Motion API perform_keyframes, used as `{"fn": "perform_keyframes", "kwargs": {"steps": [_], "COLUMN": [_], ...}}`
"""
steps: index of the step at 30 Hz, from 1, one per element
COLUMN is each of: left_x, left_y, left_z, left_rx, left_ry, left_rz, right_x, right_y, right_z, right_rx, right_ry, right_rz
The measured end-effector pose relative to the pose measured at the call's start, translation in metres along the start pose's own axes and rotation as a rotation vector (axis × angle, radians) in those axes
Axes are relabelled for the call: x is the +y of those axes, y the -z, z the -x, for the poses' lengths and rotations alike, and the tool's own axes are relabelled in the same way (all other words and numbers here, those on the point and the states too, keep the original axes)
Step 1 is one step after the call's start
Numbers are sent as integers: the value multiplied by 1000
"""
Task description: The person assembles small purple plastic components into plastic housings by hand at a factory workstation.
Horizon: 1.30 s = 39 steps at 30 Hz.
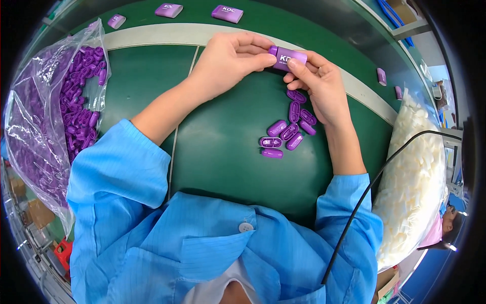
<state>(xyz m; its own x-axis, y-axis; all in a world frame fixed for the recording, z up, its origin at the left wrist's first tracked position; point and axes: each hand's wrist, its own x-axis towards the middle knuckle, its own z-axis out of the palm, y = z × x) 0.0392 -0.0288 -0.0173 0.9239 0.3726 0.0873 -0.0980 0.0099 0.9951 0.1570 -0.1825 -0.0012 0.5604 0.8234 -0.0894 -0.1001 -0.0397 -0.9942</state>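
Between my two hands, over the far part of the green table, is a flat purple plastic case [292,54] with white print on its face. My right hand [324,83] grips the case body, thumb on the front and fingers behind. At the left end sits a darker purple end cap [273,50], pinched by the thumb and fingers of my left hand [220,58]. Whether the cap is fully seated is hard to tell. Several loose oval purple caps [277,127] lie below my right hand, some with their hollow side up.
A clear bag of purple caps [78,119] lies open at the left. A bag of off-white plastic pieces [410,187] stands at the right, with a black cable [364,197] before it. Beyond the pale curved rail [152,34], several purple cases [228,13] rest on a green surface.
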Motion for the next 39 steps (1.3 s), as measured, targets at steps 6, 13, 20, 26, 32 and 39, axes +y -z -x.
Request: {"fn": "perform_keyframes", "kwargs": {"steps": [6,13,20,26,32,39], "left_x": [6,1,10,13,10,7], "left_y": [-2,-1,-3,0,-18,-24], "left_z": [3,4,12,11,22,12], "left_rx": [7,-33,0,-29,109,213], "left_ry": [-32,-81,-355,-502,-479,-518], "left_rz": [-91,-220,-582,-802,-754,-740], "right_x": [1,2,-1,-2,-3,3], "right_y": [-1,-5,-6,-3,-20,-31], "right_z": [1,2,6,6,12,9], "right_rx": [-12,3,-7,-52,44,187], "right_ry": [95,146,104,123,176,280], "right_rz": [3,55,147,139,106,65]}}
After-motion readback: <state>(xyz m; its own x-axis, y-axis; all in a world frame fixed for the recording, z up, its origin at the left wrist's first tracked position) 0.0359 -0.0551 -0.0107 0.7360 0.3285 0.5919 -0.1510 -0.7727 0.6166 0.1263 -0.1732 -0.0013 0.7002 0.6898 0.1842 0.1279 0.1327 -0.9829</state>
